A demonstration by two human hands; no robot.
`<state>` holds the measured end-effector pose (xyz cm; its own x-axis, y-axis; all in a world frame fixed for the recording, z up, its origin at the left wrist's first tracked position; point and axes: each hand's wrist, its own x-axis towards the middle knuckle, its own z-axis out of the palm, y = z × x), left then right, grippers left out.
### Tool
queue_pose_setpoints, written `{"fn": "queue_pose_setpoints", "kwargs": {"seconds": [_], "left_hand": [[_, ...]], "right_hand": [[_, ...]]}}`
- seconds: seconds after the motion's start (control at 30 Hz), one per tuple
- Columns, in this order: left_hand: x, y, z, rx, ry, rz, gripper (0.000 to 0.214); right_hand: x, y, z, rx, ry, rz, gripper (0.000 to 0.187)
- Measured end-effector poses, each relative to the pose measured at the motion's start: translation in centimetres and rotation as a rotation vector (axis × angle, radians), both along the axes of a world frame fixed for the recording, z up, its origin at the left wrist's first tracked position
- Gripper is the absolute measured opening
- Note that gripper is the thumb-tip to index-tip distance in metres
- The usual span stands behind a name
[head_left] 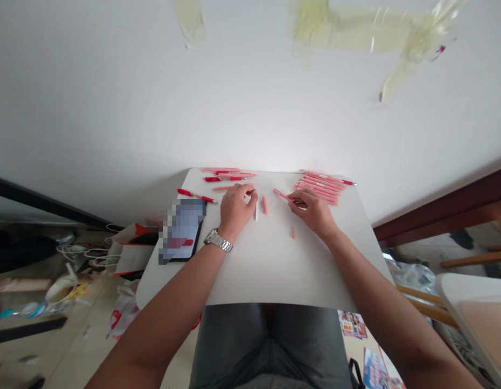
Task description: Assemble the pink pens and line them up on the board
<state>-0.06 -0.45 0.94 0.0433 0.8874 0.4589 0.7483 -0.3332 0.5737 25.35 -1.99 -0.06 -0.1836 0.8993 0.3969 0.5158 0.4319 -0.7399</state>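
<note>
My left hand (pixel 237 209), with a metal watch at the wrist, is closed in a pinch at the upper end of a thin white stick (pixel 256 211). Between the fingers of my right hand (pixel 313 209) is a slim pink pen part (pixel 280 193), pointing up and left. A short pink pen piece (pixel 265 205) lies on the white table (pixel 270 270) between my hands. Nearer to me is a smaller pink piece (pixel 293 232). Just beyond my right hand lies a row of several pink pens (pixel 321 186).
Pink and red pens (pixel 229 178) lie at the table's back left, with another red pen (pixel 196 195) closer. A phone (pixel 183 229) with a blurred screen rests at the left edge. The wall (pixel 250 108) stands right behind the table. A white stool (pixel 477 302) is at right.
</note>
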Motion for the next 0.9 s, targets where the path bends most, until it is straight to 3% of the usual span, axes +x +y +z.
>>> {"fn": "queue_pose_setpoints", "kwargs": {"seconds": [0.27,0.9], "left_hand": [[-0.3,0.4,-0.5,0.012,0.017,0.008,0.010],[-1.1,1.1,-0.5,-0.047,-0.021,0.059,0.011]], "right_hand": [[0.3,-0.1,0.1,-0.014,-0.161,-0.059,0.011],[0.1,0.0,-0.2,0.013,-0.228,-0.052,0.015]]}}
